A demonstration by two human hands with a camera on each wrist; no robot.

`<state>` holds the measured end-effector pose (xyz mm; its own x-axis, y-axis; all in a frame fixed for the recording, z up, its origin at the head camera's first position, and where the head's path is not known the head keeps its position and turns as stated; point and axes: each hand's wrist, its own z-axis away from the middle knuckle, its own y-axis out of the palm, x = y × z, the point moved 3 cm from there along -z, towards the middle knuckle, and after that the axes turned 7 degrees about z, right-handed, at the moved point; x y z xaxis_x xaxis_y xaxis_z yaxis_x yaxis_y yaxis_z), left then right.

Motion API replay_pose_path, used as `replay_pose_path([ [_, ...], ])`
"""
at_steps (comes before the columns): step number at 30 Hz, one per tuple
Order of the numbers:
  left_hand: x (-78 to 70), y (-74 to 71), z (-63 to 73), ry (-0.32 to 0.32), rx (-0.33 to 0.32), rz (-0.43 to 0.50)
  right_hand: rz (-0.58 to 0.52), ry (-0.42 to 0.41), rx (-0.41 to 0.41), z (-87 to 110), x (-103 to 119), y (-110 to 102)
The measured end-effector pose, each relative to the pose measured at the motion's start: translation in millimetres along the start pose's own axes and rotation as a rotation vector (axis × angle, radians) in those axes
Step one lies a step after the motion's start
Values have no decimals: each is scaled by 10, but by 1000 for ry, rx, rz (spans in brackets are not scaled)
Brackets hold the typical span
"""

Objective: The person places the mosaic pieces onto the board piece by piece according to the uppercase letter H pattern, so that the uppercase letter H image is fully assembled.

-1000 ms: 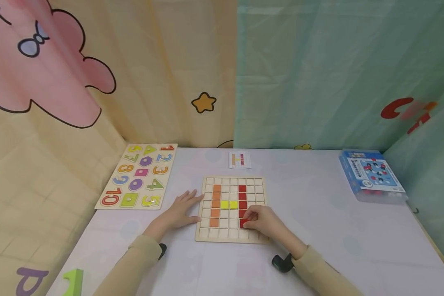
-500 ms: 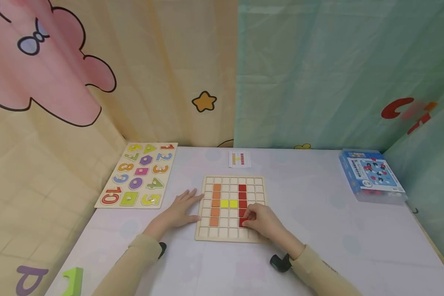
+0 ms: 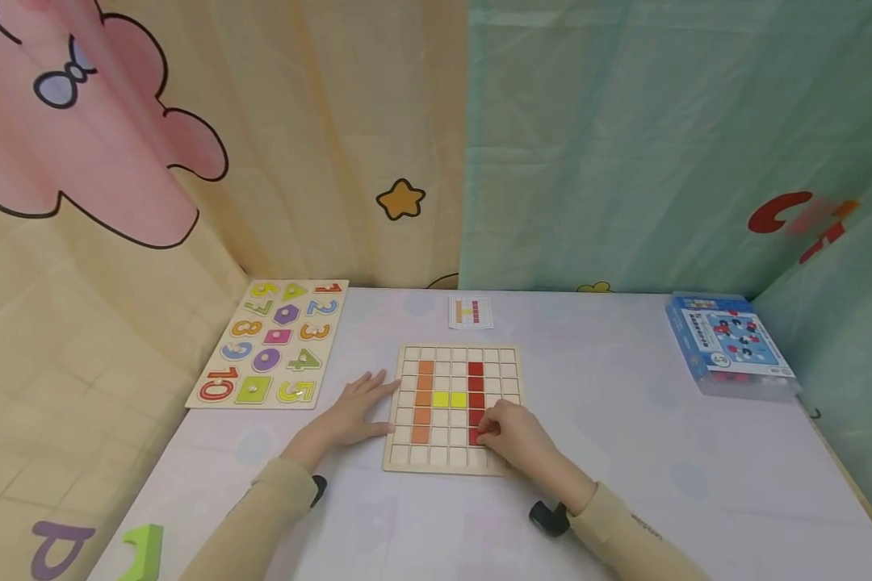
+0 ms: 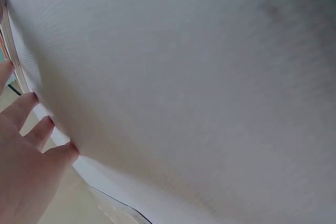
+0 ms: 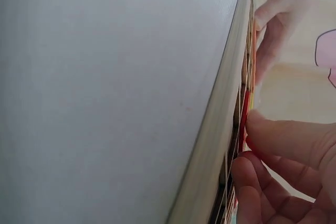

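A wooden grid board (image 3: 440, 458) lies flat on the table. In its cells are a column of orange square tiles (image 3: 423, 399), two yellow tiles (image 3: 450, 400) side by side and a column of red tiles (image 3: 475, 385). My right hand (image 3: 517, 436) pinches a red square tile (image 3: 473, 436) at the near end of the red column, partly covered by the fingertips. In the right wrist view the thumb (image 5: 278, 132) and curled fingers meet around a bit of red. My left hand (image 3: 352, 411) lies with spread fingers, thumb and fingertips at the board's left edge.
A small pattern card (image 3: 470, 312) lies beyond the board. At the back left is a number puzzle board (image 3: 266, 360); a blue boxed set (image 3: 731, 343) sits at the far right. A green block (image 3: 144, 552) stands at the near left, and curtains (image 3: 610, 145) hang behind the table.
My right hand stays at the near end of the red column, with its fingers shifting only slightly over the red tile. The left hand has not visibly moved.
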<state>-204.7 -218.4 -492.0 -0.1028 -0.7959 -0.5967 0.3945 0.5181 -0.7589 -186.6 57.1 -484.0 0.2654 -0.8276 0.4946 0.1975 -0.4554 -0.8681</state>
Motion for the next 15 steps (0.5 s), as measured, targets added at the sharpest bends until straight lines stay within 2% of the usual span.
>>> replay_pose_path([
  [4,8,22,-3,-8,8,1,-52,44,33,28,-106,-43],
  [8,12,31,-6,-5,17,2,-82,88,-9,55,-256,-147],
  [11,16,16,-11,3,11,-1,-86,45,-27,64,-311,-207],
  [15,25,-7,-21,10,3,-8,-73,-78,44,85,-291,-192],
])
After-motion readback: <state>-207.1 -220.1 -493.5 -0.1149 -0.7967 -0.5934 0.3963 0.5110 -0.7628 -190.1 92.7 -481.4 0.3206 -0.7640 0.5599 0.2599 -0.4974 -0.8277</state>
